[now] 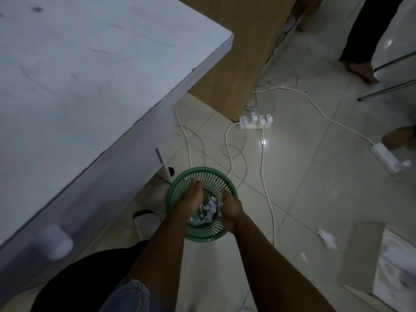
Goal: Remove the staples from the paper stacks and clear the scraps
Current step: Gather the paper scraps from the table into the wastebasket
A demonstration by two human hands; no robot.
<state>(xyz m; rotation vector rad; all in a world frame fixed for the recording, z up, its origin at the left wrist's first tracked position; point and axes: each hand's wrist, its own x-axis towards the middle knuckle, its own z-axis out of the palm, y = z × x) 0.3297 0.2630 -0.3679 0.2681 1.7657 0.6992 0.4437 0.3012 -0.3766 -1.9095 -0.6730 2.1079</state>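
Both hands (191, 199) (231, 210) over green basket (202, 235) of scraps (209, 210), grip seemingly released.

The pale tiled floor (315, 188) carries a green slatted wastebasket (216, 234), standing just off the corner of the white table (78, 75). Beyond the wastebasket lies a white power strip (255, 122) with plugs in it, its white cables (267, 188) trailing past the basket. To the basket's right lie torn paper scraps (327, 239).

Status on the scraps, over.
Both hands, left and right, over round green plastic basket. White paper scraps inside. More scraps on floor.
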